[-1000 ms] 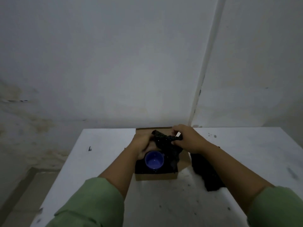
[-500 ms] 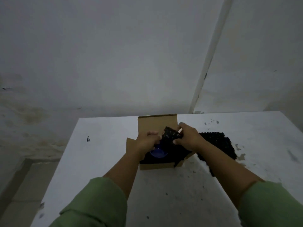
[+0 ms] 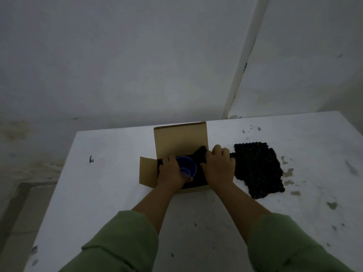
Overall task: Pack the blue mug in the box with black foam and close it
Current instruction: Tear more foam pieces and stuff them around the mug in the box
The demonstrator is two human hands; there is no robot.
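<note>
Two hands work in the box (image 3: 180,138): our left hand (image 3: 171,173) wraps around the blue mug (image 3: 187,169) inside, our right hand (image 3: 219,167) presses palm-down, fingers curled on black foam (image 3: 199,154); another foam sheet (image 3: 257,169) lies beside

Stained white table (image 3: 110,193), grey wall (image 3: 137,55)
</note>
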